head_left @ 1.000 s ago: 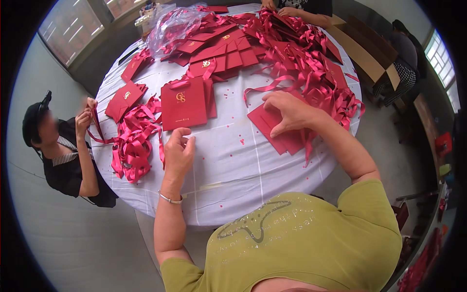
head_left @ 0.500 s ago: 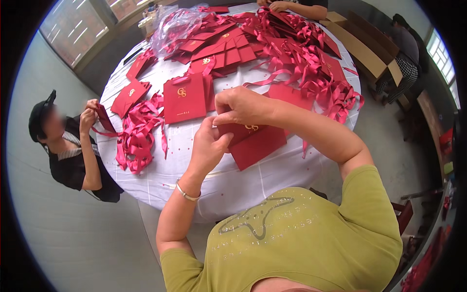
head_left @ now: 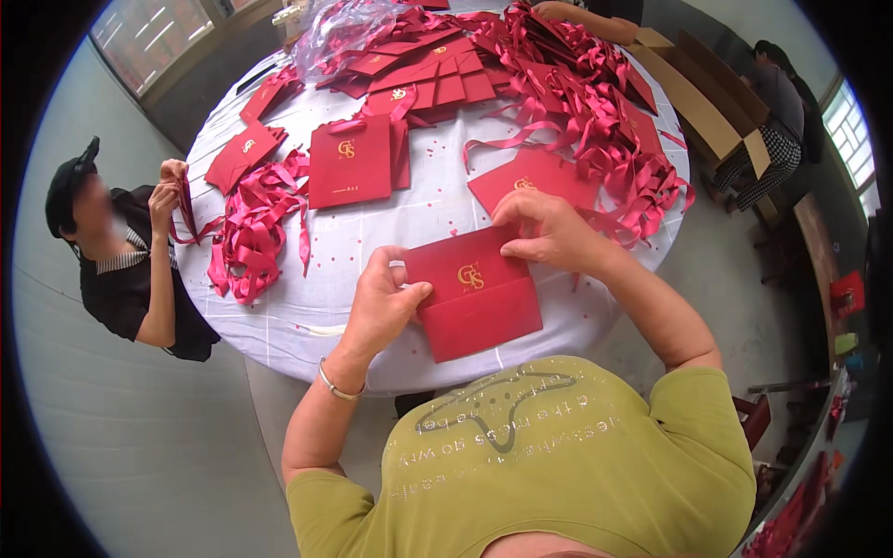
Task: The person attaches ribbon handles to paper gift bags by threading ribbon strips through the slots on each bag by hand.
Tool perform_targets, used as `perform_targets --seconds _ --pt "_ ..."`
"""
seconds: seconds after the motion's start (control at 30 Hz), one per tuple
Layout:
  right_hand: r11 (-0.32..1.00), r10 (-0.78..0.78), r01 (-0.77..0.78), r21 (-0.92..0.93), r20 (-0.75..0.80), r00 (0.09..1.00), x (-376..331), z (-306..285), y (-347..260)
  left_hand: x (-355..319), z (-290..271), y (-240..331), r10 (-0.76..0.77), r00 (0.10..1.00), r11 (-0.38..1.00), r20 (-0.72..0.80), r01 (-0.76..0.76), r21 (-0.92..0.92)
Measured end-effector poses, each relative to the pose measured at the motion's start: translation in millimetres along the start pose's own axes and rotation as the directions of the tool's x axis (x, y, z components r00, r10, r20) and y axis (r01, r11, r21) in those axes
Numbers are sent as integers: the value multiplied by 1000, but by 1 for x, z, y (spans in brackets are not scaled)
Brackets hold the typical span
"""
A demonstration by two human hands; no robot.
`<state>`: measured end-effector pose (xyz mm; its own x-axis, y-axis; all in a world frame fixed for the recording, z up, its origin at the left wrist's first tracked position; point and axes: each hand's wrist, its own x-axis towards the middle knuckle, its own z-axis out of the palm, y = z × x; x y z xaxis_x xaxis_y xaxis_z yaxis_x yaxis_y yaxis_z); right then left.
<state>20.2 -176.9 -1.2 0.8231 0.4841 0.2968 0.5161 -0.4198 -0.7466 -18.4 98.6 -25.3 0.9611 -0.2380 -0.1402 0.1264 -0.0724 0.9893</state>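
Note:
A red paper gift bag [head_left: 484,321] with a gold emblem and a crease across its middle is held near the table's close edge. My left hand [head_left: 379,299] pinches its left side, thumb on the front face. At the upper right corner my right hand [head_left: 551,231] grips the same bag between thumb and fingers. Just beyond my right hand lies another flat red bag [head_left: 498,181], partly covered by the hand and by ribbons. Farther left, a neat stack of red bags [head_left: 352,181] rests on the white tablecloth [head_left: 372,246].
Pink-red ribbons [head_left: 642,177] heap along the right side, with another ribbon pile [head_left: 251,242] at left. More bags [head_left: 437,79] and a clear plastic bag [head_left: 339,37] lie at the back. A co-worker [head_left: 112,242] handles a bag at left; an open cardboard box [head_left: 707,102] stands at right.
Both hands have come nearer me with the bag, which now faces up more squarely. My right hand has moved right, away from my left, to the bag's upper right corner.

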Motion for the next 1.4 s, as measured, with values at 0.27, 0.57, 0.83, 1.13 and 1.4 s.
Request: perform_targets --seconds 0.27,0.57,0.83,1.13,1.4 --pt "984 -31 0 176 171 985 -14 16 -5 -22 30 34 592 771 340 236 -504 794" --pt "992 54 -59 113 44 998 -34 11 -11 2 44 25 432 851 495 299 -501 710" --pt "947 -128 113 -301 -29 991 -70 -66 19 28 20 37 146 937 732 317 -317 603" --pt "803 -201 254 -538 157 967 -84 -46 11 58 3 8 -151 917 913 370 -14 407" --pt "983 126 -106 153 -131 983 -50 -3 -38 45 12 16 -133 901 895 414 -70 440"
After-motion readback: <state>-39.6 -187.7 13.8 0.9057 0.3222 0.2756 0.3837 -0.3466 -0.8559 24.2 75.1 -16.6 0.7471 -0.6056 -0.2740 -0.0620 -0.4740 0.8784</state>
